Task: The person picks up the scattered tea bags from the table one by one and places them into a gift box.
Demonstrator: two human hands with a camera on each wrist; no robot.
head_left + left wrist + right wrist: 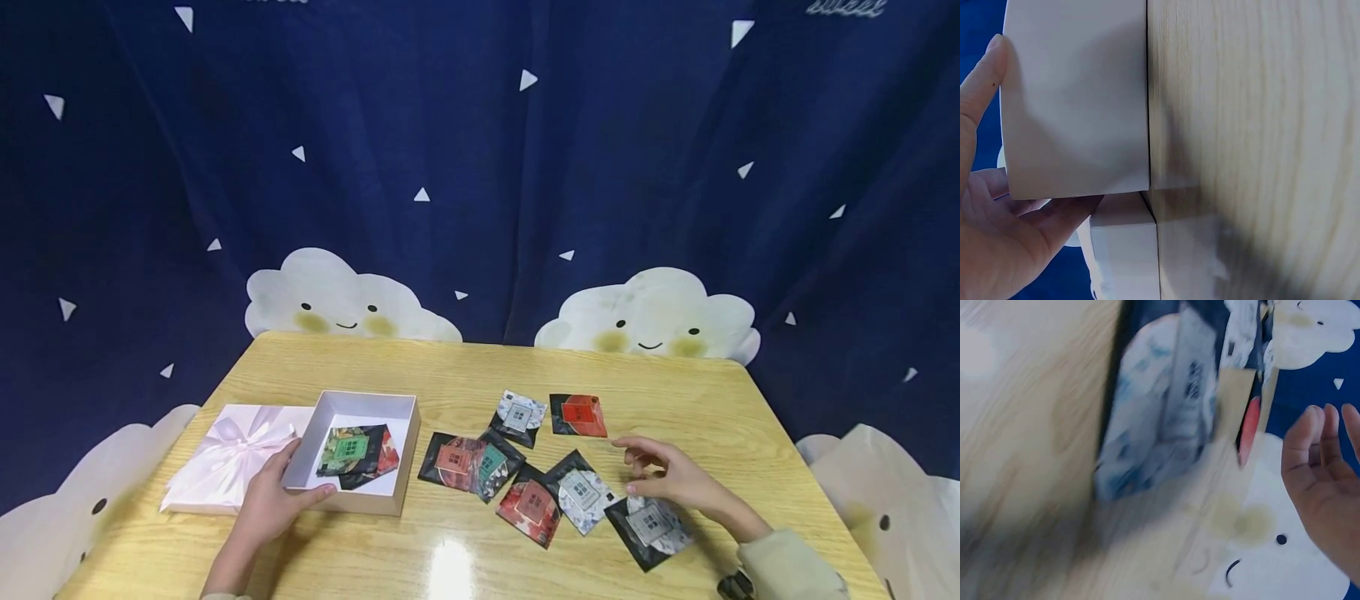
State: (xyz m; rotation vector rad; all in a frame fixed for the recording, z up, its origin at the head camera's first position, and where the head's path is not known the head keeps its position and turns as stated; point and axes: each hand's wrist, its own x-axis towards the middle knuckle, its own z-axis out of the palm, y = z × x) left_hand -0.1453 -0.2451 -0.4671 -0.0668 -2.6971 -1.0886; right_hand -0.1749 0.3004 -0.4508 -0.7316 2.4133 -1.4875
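The left hand (pixel 270 500) grips the box (pixel 371 502) at its near-left edges. The right hand (pixel 675 479), released, hovers near a packet (pixel 651 527), table (pixel 738 442) stretching right

Smooth card, satin, grained wood
Box (pixel 410 467) of matt, smooth cardboard; ribbon (pixel 243 446) with a satiny sheen; packets (pixel 529 506) of plastic-looking film; bench (pixel 360 558) of glossy, grained wood; curtain (pixel 450 125) of matt cloth.

On your table (pixel 375 558), the lid (pixel 217 467) is lying left of the box (pixel 367 502), packets (pixel 352 448) are resting inside the box, and loose packets (pixel 529 505) are lying farther right, near your right hand (pixel 673 473).
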